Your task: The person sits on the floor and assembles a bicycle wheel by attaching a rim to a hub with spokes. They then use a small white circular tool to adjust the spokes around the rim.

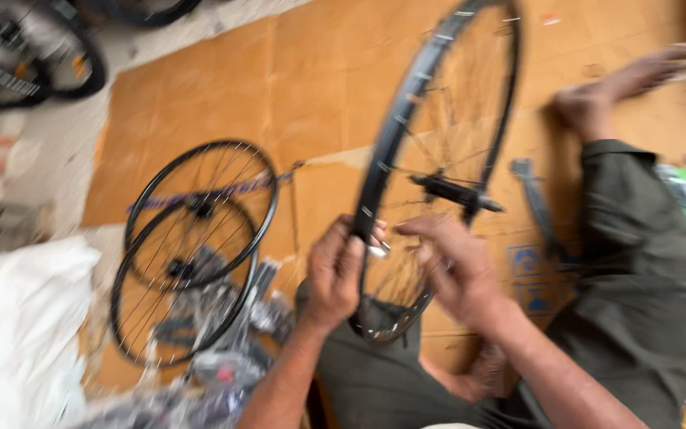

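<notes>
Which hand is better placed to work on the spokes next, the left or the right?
Probably the right hand: its fingers are free and already at the spokes beside the rim. The left hand grips that rim, steadying the upright wheel.

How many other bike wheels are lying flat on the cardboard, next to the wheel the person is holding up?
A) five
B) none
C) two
C, since two black spoked wheels lie overlapping on the cardboard, off to the side of the upright wheel that the left hand grips at the rim while the right hand works beside it.
</notes>
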